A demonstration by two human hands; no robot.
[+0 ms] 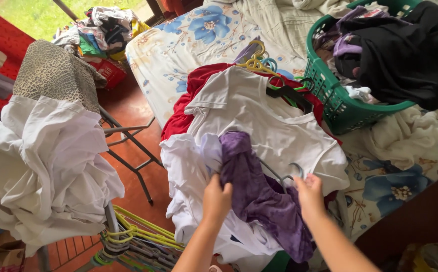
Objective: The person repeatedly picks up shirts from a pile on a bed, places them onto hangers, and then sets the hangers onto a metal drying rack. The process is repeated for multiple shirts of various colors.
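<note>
Purple garment (259,194) is held at the near edge of the bed (178,50), draped over a pile of white clothes (189,181) and the hem of a white T-shirt (259,116).

- Left hand (216,197): fingers closed on a fold of the purple garment at its left side, just beside a pale lilac piece (210,151). Grip is a pinch/clutch, thumb on top.
- Right hand (309,194): at the garment's right edge, fingers curled, touching or pinching a grey hanger (287,176) whose hook shows just above the hand. Whether cloth is also caught there cannot be told.
- Long axis of the garment: runs from upper left to lower right, top end near the lilac piece, tail hanging down between the two forearms.
- Garment lies between the hands; left hand is nearer to its bulk, right hand nearer to the hanger.

Surroundings: red cloth (178,118) under the T-shirt, coloured hangers (259,63) further up the bed, a black hanger (289,95) in the T-shirt's neck, green basket (330,100) full of dark clothes at upper right. White laundry (43,161) is heaped on a rack at left, with yellow hangers (138,234) bunched below it.
</note>
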